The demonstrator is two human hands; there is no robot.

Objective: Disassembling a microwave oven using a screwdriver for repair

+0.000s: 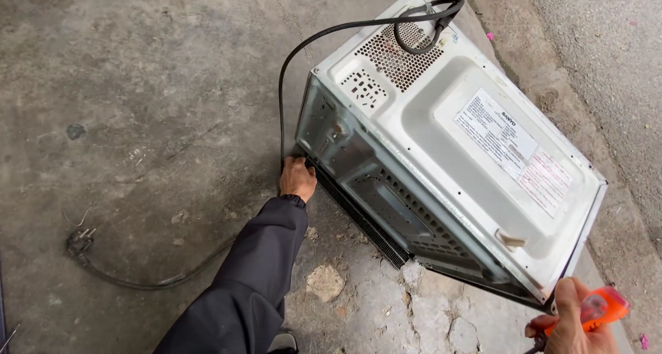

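Microwave (pixel 441 154) tipped on the concrete floor (pixel 138 85)
Left hand (pixel 298 178) grips its lower corner; right hand (pixel 569 323) holds an orange screwdriver (pixel 607 306). Brace the casing firmly.

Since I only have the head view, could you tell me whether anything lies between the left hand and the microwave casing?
Nothing visible: the left hand already rests at the lower corner of the microwave casing, beside the black power cord.
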